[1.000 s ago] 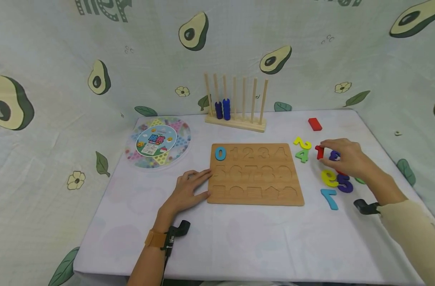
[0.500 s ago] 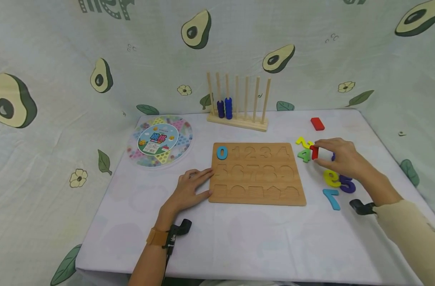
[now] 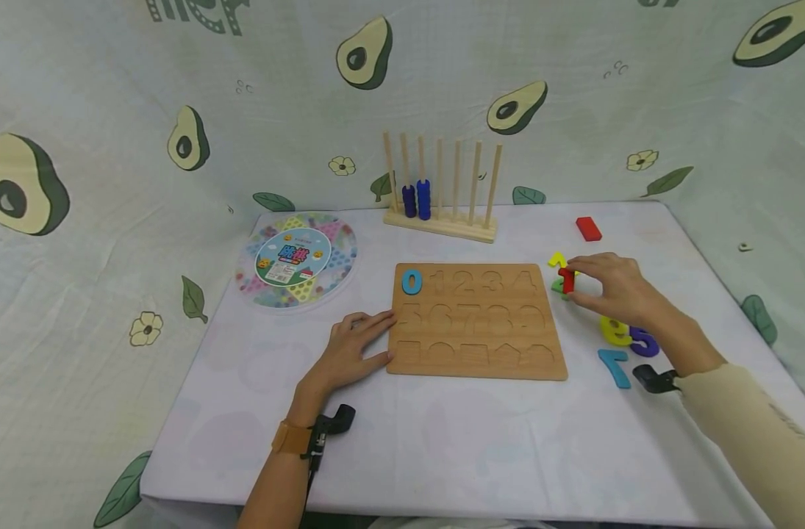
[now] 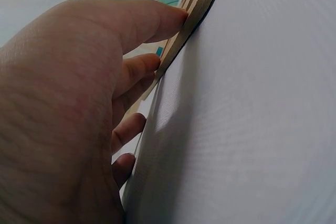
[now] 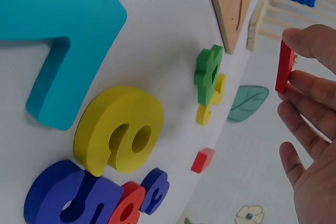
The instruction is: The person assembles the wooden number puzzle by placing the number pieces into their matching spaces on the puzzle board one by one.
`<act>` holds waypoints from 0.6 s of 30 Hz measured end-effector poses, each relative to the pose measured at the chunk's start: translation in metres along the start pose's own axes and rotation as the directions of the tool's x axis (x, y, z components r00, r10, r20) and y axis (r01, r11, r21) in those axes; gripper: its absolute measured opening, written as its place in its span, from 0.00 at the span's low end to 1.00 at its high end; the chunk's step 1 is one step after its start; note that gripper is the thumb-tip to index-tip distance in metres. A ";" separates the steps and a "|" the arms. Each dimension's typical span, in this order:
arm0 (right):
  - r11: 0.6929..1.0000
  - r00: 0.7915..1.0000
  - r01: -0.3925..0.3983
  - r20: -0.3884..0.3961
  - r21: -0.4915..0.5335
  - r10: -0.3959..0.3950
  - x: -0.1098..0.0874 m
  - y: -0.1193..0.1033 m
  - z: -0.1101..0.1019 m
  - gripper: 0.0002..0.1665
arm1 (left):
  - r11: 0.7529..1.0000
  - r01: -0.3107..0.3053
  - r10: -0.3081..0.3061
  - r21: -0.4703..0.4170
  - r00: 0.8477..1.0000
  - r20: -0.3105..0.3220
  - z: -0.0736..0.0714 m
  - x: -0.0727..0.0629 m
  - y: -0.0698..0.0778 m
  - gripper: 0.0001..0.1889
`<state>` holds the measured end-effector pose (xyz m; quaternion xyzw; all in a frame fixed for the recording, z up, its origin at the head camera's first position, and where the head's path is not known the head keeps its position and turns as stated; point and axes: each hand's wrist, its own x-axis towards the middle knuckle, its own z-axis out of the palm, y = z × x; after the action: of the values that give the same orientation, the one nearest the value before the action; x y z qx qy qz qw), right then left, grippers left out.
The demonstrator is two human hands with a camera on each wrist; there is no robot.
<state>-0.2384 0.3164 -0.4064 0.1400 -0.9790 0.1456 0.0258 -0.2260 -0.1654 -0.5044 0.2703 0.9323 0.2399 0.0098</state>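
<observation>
Between thumb and fingertips my right hand [image 3: 623, 294] pinches a red number 1 piece [image 3: 566, 281], lifted over the green number 4 [image 5: 208, 74] and yellow number 2 [image 3: 556, 259]. My left hand [image 3: 346, 353] rests at the left edge of the wooden number board [image 3: 475, 360], its fingertips and thumb touching the edge with the fingers extended. A blue 0 [image 3: 412, 282] lies in the board's top left slot; the other outlines hold no pieces. Below my right hand lie a yellow 9 [image 5: 118, 129], a purple 5 [image 3: 643, 342] and a light blue 7 [image 3: 615, 368].
A wooden peg stand [image 3: 442, 224] with blue beads on two pegs stands at the back. To the left lies a round, colourful game package [image 3: 295, 258]. A red block [image 3: 588, 228] sits at the back right. A red piece [image 5: 127, 203] and a small purple one [image 5: 155, 190] lie beside the 5.
My right hand has carried the red 1 leftward from beside the small purple piece to over the green 4. My left hand has stayed at the board's edge.
</observation>
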 end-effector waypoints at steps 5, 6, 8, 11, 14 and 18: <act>1.000 1.000 0.015 0.013 -0.005 -0.015 0.004 -0.005 0.003 0.35 | 1.000 0.004 -0.004 0.009 1.000 0.001 0.001 0.000 -0.002 0.35; 1.000 1.000 0.017 0.013 -0.006 -0.017 0.005 -0.007 0.004 0.35 | 1.000 0.004 -0.004 0.010 1.000 0.001 0.002 0.000 -0.003 0.35; 1.000 1.000 0.021 0.012 -0.009 -0.021 0.007 -0.009 0.005 0.34 | 1.000 0.003 -0.003 0.010 1.000 0.002 0.002 0.000 -0.003 0.35; 0.999 0.999 0.035 0.005 -0.010 -0.035 0.010 -0.014 0.006 0.35 | 1.000 0.005 -0.005 0.007 1.000 0.001 0.002 0.000 -0.003 0.35; 0.998 0.998 0.056 0.004 -0.015 -0.056 0.014 -0.017 0.007 0.35 | 1.000 0.006 -0.006 0.008 1.000 0.001 0.002 0.000 -0.003 0.35; 0.997 0.997 0.071 0.017 -0.023 -0.071 0.019 -0.020 0.009 0.36 | 1.000 0.002 -0.002 0.009 1.000 0.008 0.002 0.001 -0.003 0.35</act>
<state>-0.2511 0.2898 -0.4077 0.1756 -0.9753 0.1317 0.0245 -0.2277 -0.1664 -0.5070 0.2704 0.9336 0.2347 0.0127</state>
